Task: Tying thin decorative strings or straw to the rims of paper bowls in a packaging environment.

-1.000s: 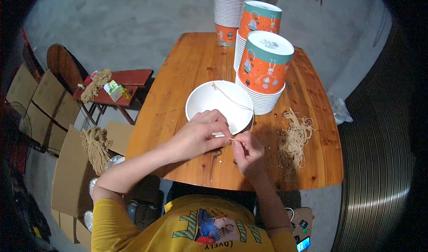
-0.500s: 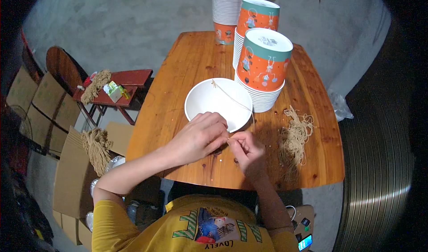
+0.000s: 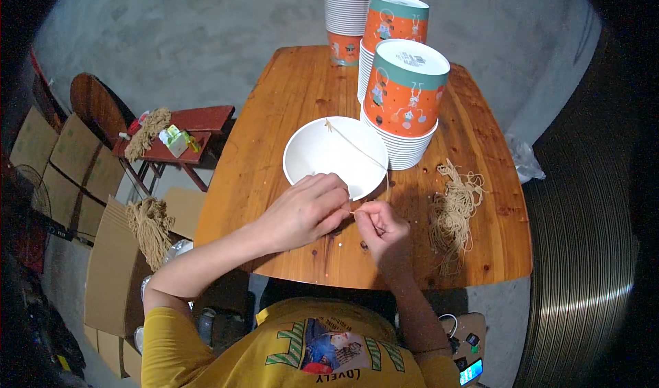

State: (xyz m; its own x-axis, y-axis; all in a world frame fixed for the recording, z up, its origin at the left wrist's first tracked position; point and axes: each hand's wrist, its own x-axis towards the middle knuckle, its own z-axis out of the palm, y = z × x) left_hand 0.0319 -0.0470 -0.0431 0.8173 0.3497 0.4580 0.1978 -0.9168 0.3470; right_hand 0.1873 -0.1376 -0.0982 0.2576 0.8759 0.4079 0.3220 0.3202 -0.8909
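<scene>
My left hand (image 3: 309,209) and my right hand (image 3: 382,227) are pinched close together at the near side of a white bowl (image 3: 302,151). A short piece of thin beige cord (image 3: 353,212) stretches between their fingertips, both hands gripping it. More of this cord lies across the inside of the bowl, its far end knotted or frayed near the back rim, and passes over the right rim down towards my right hand. My left fingers partly cover the bowl's near rim. Whatever else sits inside my fingers is hidden.
A heap of beige cords (image 3: 456,213) lies right on the wooden table (image 3: 254,175). Upside-down stacks of orange-and-green paper tubs (image 3: 406,100) stand behind the bowl. Cardboard boxes (image 3: 113,271) and a red bench (image 3: 206,120) are at left, a ridged metallic surface (image 3: 580,271) at right.
My right hand has drawn slightly to the right, so a little more cord shows between the fingertips. The left hand stays almost in place, and the view has shifted slightly.
</scene>
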